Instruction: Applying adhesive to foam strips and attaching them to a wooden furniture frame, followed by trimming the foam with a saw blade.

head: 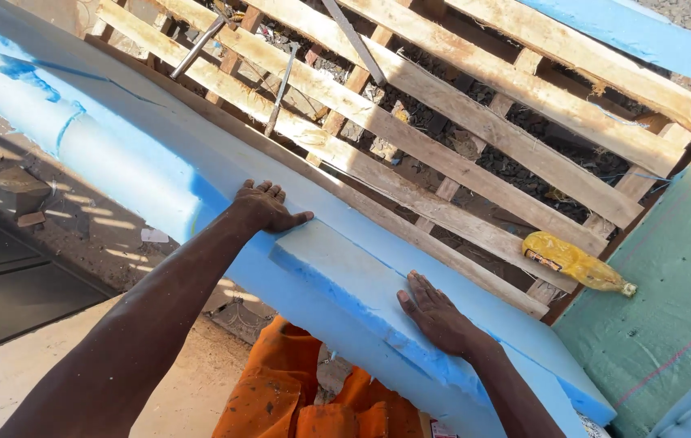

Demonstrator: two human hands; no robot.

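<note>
Left hand: the left hand (266,207) lies palm down, fingers spread, on the far left end of the small foam piece (353,280), thumb hooked toward its edge; flat and open, gripping nothing.
Right hand: the right hand (436,315) presses flat on the near right part of the same piece, fingers together and pointing far-left; also open, holding nothing.
Foam piece: a short, thick, pale blue block resting on top of the long foam slab (118,154), directly between and under both hands.
Long axis: the block and the slab beneath both run from far left to near right; the hands sit at opposite ends of the block, each about equally close.
Slab: it rests against the near edge of the wooden pallet (475,122).
Pallet: metal rods (280,89) lie across its far slats; a crumpled yellow bottle (576,264) lies on its right side.
Containers: none visible.
Right side: green fabric (669,300) covers a surface.
Below: orange clothing (297,397), the person's own.
</note>
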